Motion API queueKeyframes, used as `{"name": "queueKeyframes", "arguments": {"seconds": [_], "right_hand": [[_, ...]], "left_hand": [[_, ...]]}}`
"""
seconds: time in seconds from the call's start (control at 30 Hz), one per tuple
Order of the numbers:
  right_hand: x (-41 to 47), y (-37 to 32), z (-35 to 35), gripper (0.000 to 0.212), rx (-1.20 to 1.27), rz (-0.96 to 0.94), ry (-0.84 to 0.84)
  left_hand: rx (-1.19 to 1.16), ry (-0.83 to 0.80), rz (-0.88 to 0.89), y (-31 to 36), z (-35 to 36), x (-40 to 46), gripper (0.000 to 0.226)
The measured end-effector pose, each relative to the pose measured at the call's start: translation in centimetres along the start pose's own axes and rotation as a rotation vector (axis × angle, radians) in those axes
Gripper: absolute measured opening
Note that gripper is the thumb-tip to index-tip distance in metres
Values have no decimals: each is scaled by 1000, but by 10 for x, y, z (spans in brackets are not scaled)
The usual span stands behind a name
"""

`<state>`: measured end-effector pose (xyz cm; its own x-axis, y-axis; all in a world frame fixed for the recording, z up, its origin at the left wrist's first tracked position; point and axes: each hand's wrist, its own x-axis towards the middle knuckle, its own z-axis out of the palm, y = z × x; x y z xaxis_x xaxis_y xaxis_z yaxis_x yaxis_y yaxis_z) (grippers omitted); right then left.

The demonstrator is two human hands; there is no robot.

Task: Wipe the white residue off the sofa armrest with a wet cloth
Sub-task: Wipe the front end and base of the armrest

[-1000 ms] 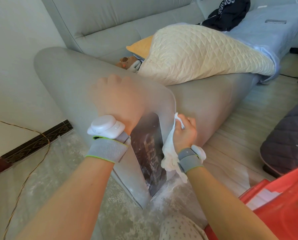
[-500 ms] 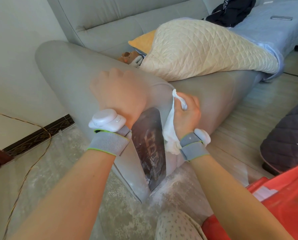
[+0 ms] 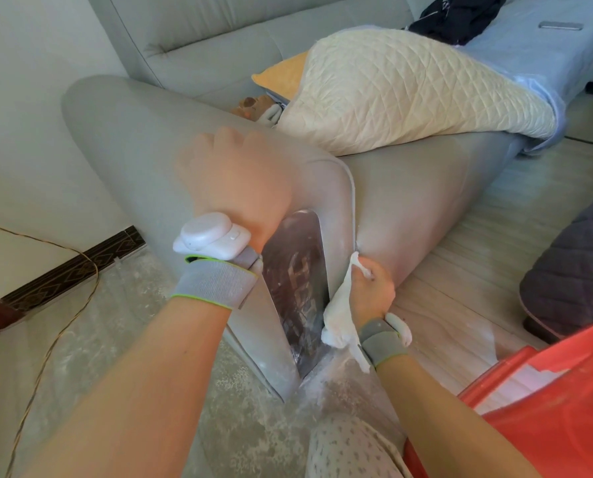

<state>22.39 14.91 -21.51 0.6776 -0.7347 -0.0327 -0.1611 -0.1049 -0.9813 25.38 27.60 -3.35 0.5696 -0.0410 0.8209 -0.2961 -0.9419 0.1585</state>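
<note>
The grey sofa armrest (image 3: 129,139) runs from upper left down to its front end near my knees, with a dark glossy panel (image 3: 298,281) set into that end. My left hand (image 3: 236,181) rests palm down on top of the armrest, holding nothing. My right hand (image 3: 371,291) is shut on a white wet cloth (image 3: 339,315), pressing a pinched tip of it into the seam along the armrest's right side, low down beside the panel. The rest of the cloth hangs below my fist. White dust lies on the floor at the armrest's foot.
A cream quilted pillow (image 3: 409,91) lies on the sofa seat, with an orange cushion (image 3: 281,77) behind it. A red plastic tub (image 3: 547,401) stands at the lower right. A dark quilted object (image 3: 571,270) sits on the wooden floor at the right. A thin cable (image 3: 56,339) trails along the left floor.
My right hand slid the cloth up the seam to the armrest's top corner, then back down to a low point beside the dark panel. My left hand stayed on top.
</note>
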Motion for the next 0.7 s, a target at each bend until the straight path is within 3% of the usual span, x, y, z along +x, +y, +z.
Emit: {"name": "queueKeyframes", "arguments": {"seconds": [0.17,0.27,0.37,0.43,0.7], "right_hand": [[-5,-69,-4,18,380,-302,107],[-11,-85,5,24,350,-537,90],[-9,-65,15,28,202,-657,87],[-5,-37,19,28,91,-639,54],[-6,17,6,31,-49,-188,-169]], "left_hand": [[4,12,-4,0,0,-1,22],[10,23,-3,-1,1,-1,21],[7,16,3,-1,1,-1,22],[6,21,8,-1,1,-1,22],[-8,38,19,-1,1,1,18]]}}
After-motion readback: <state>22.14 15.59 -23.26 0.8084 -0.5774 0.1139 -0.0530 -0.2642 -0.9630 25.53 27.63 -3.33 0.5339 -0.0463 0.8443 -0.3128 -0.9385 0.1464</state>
